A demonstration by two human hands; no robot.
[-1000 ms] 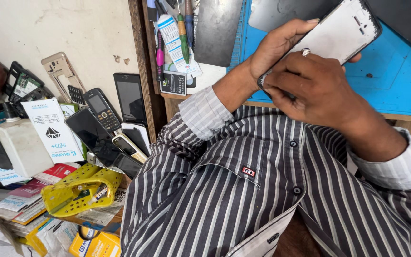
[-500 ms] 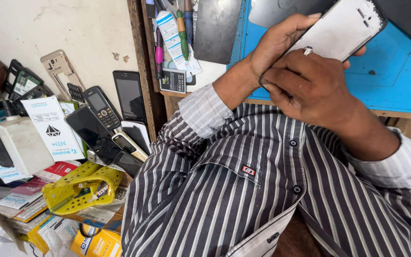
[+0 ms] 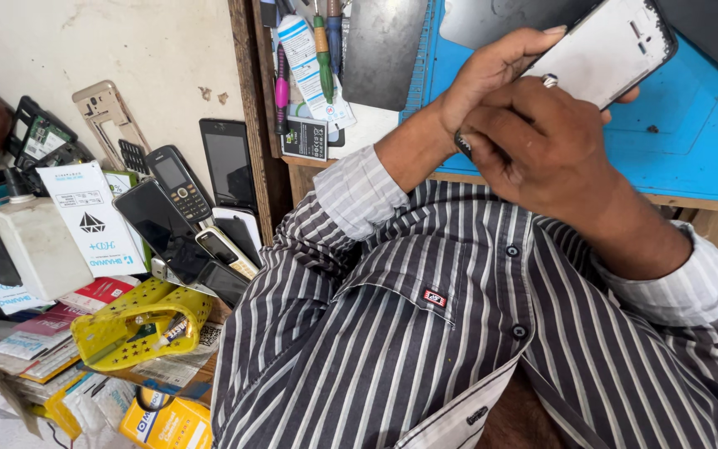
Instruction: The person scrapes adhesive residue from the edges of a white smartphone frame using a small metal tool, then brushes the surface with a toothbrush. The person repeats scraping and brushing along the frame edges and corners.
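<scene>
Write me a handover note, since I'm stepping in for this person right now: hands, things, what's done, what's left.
Left hand: grips the near end of the white flat rectangular phone panel with dark rim, held up over the blue work mat.
Right hand: closed over the panel's near end, a small pale piece showing at its fingers.
Nearby: screwdrivers with coloured handles in a rack, spare dark phones leaning at the wall, yellow perforated tray.
Done: panel is off the mat, in both hands.
Left: the work on the panel's near end; its progress is hidden by the hands.
</scene>
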